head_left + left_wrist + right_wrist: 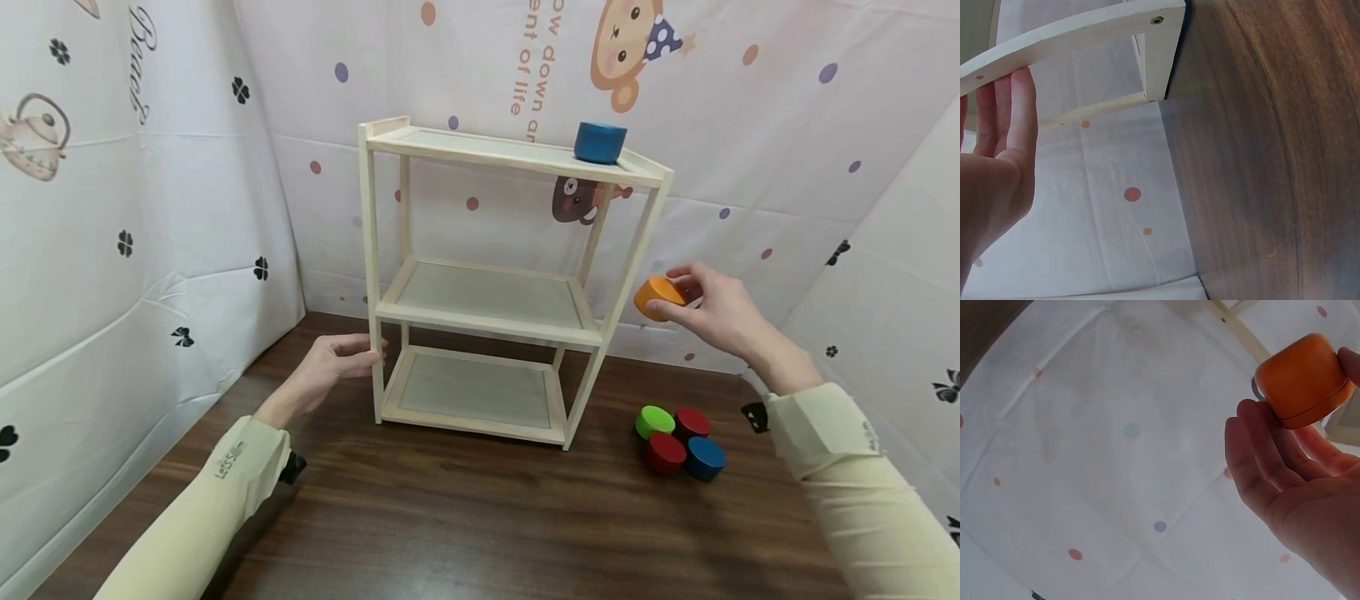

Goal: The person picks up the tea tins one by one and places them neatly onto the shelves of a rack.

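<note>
A three-tier wooden shelf rack (487, 331) with grey panels stands on the dark wood table. My left hand (332, 364) holds its front left post low down, between thumb and fingers; in the left wrist view the fingers (1023, 112) reach round behind the pale wood. Right of the rack, my right hand (712, 304) pinches a small orange round tin (658, 297) in the air, tilted, at about middle-shelf height. The right wrist view shows this tin (1302, 381) between the thumb and fingertips. A blue round tin (599, 143) sits on the top shelf's right end.
On the table right of the rack, a green tin (655, 422), two red tins (664, 453) and a blue tin (705, 459) stand close together. Patterned white cloth (480, 217) hangs behind the rack and along both sides.
</note>
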Action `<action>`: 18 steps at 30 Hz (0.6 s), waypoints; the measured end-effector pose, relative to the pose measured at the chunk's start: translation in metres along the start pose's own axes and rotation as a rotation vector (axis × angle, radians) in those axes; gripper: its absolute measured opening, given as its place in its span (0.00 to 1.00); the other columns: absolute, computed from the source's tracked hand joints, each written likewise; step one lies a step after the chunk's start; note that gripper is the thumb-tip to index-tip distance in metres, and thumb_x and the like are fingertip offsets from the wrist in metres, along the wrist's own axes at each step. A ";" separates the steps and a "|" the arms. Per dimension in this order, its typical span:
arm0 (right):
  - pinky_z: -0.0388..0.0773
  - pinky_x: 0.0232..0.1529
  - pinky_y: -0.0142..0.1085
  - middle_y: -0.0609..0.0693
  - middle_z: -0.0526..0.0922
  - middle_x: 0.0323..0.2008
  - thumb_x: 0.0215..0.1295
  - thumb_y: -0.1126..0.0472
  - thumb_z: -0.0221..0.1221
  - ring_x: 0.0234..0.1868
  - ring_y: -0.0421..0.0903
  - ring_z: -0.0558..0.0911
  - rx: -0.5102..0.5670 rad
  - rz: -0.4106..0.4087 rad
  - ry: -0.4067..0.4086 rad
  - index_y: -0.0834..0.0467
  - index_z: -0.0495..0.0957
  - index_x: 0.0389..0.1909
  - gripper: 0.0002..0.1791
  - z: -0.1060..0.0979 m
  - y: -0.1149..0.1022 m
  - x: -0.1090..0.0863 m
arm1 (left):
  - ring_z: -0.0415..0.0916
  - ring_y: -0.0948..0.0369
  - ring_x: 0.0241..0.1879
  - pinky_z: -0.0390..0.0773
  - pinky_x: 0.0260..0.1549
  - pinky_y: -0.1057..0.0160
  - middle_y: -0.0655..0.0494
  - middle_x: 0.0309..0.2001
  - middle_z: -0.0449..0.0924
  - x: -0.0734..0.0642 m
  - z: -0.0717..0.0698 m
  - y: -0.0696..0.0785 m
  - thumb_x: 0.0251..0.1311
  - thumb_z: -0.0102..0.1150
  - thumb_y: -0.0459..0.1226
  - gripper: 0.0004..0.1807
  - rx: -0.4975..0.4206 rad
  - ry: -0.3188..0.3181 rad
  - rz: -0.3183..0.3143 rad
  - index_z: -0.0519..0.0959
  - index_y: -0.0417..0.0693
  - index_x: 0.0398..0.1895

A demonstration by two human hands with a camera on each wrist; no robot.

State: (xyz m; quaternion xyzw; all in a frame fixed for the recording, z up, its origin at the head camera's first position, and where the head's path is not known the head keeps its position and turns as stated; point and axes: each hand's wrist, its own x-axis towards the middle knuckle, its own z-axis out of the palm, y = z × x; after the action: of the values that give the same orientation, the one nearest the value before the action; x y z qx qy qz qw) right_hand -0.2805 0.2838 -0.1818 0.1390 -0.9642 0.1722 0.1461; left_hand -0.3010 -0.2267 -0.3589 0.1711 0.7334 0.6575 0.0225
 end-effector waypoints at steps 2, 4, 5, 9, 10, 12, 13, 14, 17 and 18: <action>0.74 0.38 0.35 0.67 0.78 0.49 0.63 0.40 0.60 0.48 0.58 0.78 -0.004 -0.001 0.014 0.64 0.67 0.60 0.37 -0.005 -0.002 0.002 | 0.82 0.64 0.50 0.81 0.52 0.63 0.65 0.49 0.82 0.000 0.000 0.000 0.64 0.61 0.40 0.30 0.002 -0.001 0.000 0.68 0.29 0.63; 0.73 0.38 0.36 0.67 0.78 0.50 0.63 0.40 0.59 0.48 0.59 0.77 -0.007 -0.001 0.026 0.64 0.66 0.61 0.37 -0.010 -0.005 0.004 | 0.82 0.64 0.50 0.81 0.52 0.63 0.65 0.49 0.82 0.000 0.000 0.000 0.64 0.60 0.40 0.30 0.002 0.000 0.002 0.69 0.29 0.63; 0.73 0.38 0.37 0.68 0.78 0.50 0.63 0.40 0.59 0.48 0.59 0.77 -0.010 -0.001 0.031 0.64 0.66 0.61 0.37 -0.012 -0.006 0.005 | 0.82 0.64 0.50 0.81 0.52 0.63 0.65 0.49 0.82 0.000 0.000 -0.001 0.64 0.60 0.40 0.29 0.000 0.000 0.005 0.69 0.30 0.63; 0.73 0.40 0.40 0.68 0.77 0.51 0.63 0.39 0.59 0.49 0.60 0.76 -0.021 0.001 0.039 0.64 0.65 0.62 0.38 -0.020 -0.011 0.010 | 0.82 0.65 0.49 0.81 0.52 0.63 0.65 0.49 0.83 0.000 0.000 -0.001 0.64 0.60 0.39 0.27 -0.007 0.001 0.018 0.71 0.31 0.62; 0.72 0.40 0.40 0.68 0.77 0.52 0.63 0.39 0.58 0.49 0.60 0.76 -0.027 0.002 0.041 0.64 0.65 0.62 0.38 -0.022 -0.012 0.011 | 0.82 0.65 0.49 0.81 0.52 0.63 0.66 0.49 0.83 0.000 0.000 -0.001 0.64 0.60 0.39 0.27 -0.006 0.001 0.019 0.71 0.32 0.62; 0.72 0.39 0.40 0.68 0.77 0.52 0.63 0.38 0.58 0.50 0.60 0.76 -0.033 0.002 0.040 0.64 0.65 0.62 0.39 -0.024 -0.013 0.013 | 0.81 0.66 0.49 0.81 0.53 0.62 0.66 0.48 0.83 0.000 -0.001 -0.001 0.64 0.60 0.39 0.27 -0.004 0.001 0.016 0.71 0.32 0.62; 0.72 0.37 0.39 0.68 0.77 0.52 0.63 0.38 0.58 0.49 0.60 0.76 -0.037 0.002 0.042 0.64 0.65 0.62 0.39 -0.025 -0.013 0.014 | 0.82 0.66 0.49 0.81 0.53 0.61 0.67 0.48 0.83 0.000 -0.001 -0.001 0.64 0.60 0.39 0.27 -0.002 0.001 0.014 0.71 0.32 0.62; 0.72 0.36 0.38 0.68 0.77 0.52 0.63 0.38 0.58 0.49 0.60 0.76 -0.039 0.002 0.045 0.64 0.65 0.62 0.39 -0.027 -0.014 0.014 | 0.82 0.65 0.49 0.80 0.54 0.60 0.67 0.48 0.83 0.000 -0.001 -0.001 0.64 0.60 0.40 0.27 0.002 0.000 0.011 0.71 0.31 0.62; 0.72 0.34 0.36 0.69 0.77 0.52 0.63 0.38 0.58 0.49 0.60 0.76 -0.038 0.005 0.053 0.64 0.65 0.62 0.39 -0.030 -0.015 0.016 | 0.82 0.65 0.49 0.79 0.56 0.56 0.67 0.48 0.83 0.000 -0.001 -0.002 0.64 0.60 0.40 0.28 0.008 0.000 0.004 0.70 0.31 0.62; 0.71 0.34 0.35 0.69 0.76 0.52 0.63 0.38 0.58 0.49 0.60 0.76 -0.035 0.007 0.056 0.64 0.65 0.62 0.39 -0.031 -0.015 0.016 | 0.82 0.65 0.49 0.78 0.57 0.55 0.67 0.48 0.83 0.000 -0.001 -0.002 0.64 0.60 0.40 0.28 0.010 -0.001 0.003 0.70 0.31 0.62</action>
State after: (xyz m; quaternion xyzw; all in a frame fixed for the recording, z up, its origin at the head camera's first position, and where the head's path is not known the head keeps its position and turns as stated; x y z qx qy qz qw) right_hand -0.2830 0.2785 -0.1441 0.1284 -0.9630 0.1596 0.1749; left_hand -0.3018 -0.2274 -0.3605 0.1728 0.7365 0.6536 0.0211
